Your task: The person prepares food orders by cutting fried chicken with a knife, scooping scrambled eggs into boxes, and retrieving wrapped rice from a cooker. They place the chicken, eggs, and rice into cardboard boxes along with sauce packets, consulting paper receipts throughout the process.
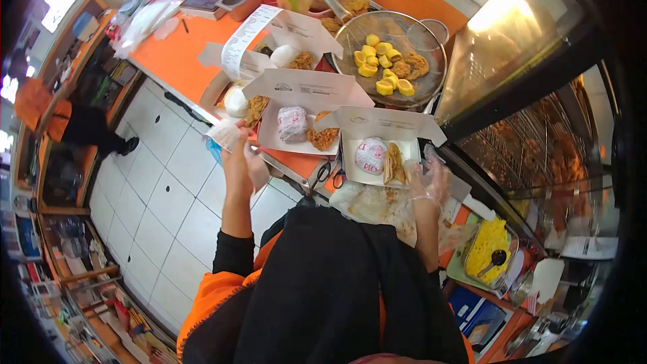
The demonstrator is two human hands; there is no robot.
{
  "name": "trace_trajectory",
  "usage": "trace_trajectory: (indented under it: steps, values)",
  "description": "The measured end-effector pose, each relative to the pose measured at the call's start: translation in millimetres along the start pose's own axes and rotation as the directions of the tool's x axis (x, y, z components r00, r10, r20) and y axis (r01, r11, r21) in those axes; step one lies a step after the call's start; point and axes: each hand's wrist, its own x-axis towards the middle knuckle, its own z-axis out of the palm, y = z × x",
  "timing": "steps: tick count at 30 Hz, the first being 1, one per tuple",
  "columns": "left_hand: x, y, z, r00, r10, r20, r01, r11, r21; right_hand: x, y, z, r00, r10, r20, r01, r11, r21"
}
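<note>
My left hand [236, 162] is closed around a white paper slip [224, 133], with a bit of blue under it and clear plastic hanging at the wrist. It is just off the table's front edge, below a box with rice and fried chicken [255, 110]. In a clear plastic glove, my right hand [431, 185] has its fingers apart at the right side of the nearest open box [368, 176]. That box holds a paper-wrapped round bundle [371, 156] and a fried piece [394, 164]. Left of it, another open box has a wrapped bundle [292, 124] and fried chicken [323, 137].
Behind the boxes is a round mesh strainer [404, 27] with yellow pieces and fried chicken. A glass display case [519, 87] stands right. Black scissors [323, 174] lie near the table edge. Lower right is a tray of yellow shreds [490, 246]. Another person [47, 111] stands far left.
</note>
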Motion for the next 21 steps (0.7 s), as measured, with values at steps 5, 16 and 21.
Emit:
trace_trajectory:
  steps: [5, 16, 21]
  values:
    - [55, -2, -55, 0.963, 0.221, -0.156, -0.157, 0.927, 0.341, 37, -70, -49, 0.946, -0.295, -0.136, 0.316, 0.932, 0.176]
    - [160, -32, -103, 0.98, 0.12, -0.162, -0.059, 0.94, 0.337, 214, -281, 101, 0.648, -0.5, 0.575, 0.637, 0.769, -0.05]
    - [166, -1, -101, 0.991, -0.006, -0.131, 0.036, 0.974, 0.223, 236, -285, 185, 0.445, -0.661, 0.604, 0.82, 0.572, 0.023]
